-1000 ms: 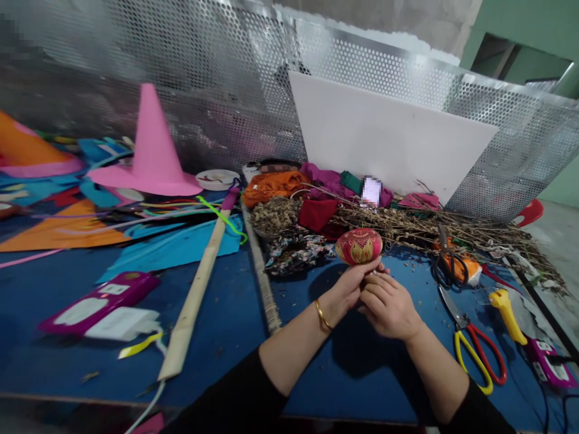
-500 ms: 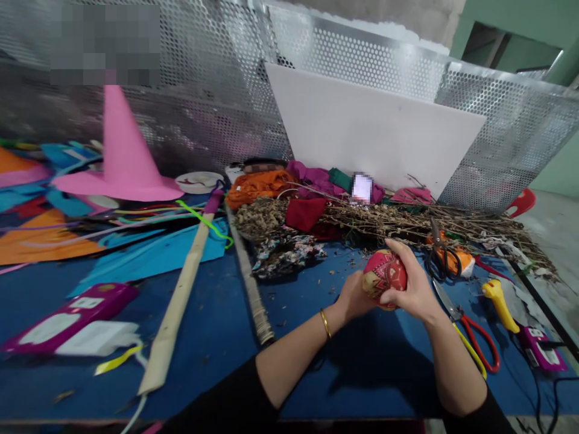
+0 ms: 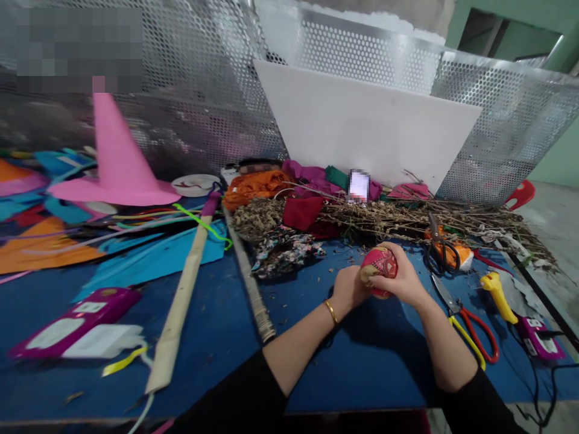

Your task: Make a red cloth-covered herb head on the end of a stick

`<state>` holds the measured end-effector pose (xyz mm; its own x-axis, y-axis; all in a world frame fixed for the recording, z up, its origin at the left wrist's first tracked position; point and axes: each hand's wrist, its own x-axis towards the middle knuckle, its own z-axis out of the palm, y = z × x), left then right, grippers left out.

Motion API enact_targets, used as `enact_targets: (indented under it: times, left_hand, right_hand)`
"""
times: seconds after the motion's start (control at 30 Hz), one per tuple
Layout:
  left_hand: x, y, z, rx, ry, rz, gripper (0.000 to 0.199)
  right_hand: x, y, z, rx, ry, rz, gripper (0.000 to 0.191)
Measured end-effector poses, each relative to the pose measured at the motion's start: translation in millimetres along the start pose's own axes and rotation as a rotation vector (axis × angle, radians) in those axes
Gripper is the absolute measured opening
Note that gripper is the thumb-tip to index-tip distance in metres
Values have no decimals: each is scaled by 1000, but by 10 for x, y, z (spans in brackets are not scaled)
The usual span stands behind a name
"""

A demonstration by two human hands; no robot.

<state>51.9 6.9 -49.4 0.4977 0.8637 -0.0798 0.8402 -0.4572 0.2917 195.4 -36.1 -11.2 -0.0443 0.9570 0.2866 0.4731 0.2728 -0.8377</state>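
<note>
1. The right hand [image 3: 404,280] grasps a red and gold patterned bundle [image 3: 381,263], its fingers wrapped over the top and right side and its thumb laid across the lower front.
2. The left hand [image 3: 349,288] is curled against the left end of the bundle, holding it there; its fingertips are mostly hidden. A gold bracelet [image 3: 332,311] circles the wrist behind these fingers.
3. The bundle thus sits between the two sets of fingers, raised above the blue table [image 3: 325,361], with a dark shadow below them.
4. Just beyond the fingers lies a row of dried twigs [image 3: 398,222]; behind it, a phone [image 3: 359,182] with a lit screen stands before a white board [image 3: 371,114].
5. Left of the left fingers rests a crumpled floral cloth [image 3: 289,250], with a dark red cloth [image 3: 302,214] past it. Farther left come a thin wrapped stick [image 3: 248,274], a pale wooden stick [image 3: 178,313] and a pink pointed hat [image 3: 118,163].
6. To the right of the right fingers lie black scissors [image 3: 441,256]; nearer the person are scissors with red and yellow handles [image 3: 468,322], and farther right a yellow tool [image 3: 497,296].
</note>
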Motion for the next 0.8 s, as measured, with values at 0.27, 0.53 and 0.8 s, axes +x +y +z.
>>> enact_targets:
  times: [0.27,0.53,0.8]
  left_hand:
    - [-64,36,-45,21,118,8,39]
    - [-23,52,12,36,5,9,37]
    - [-7,66,-54,47,-23,13,40]
  right_hand:
    - [-38,54,56,12,95,147,77]
    - [26,135,148,-166,152,136,31]
    - [25,104,53,-73,149,-12,39]
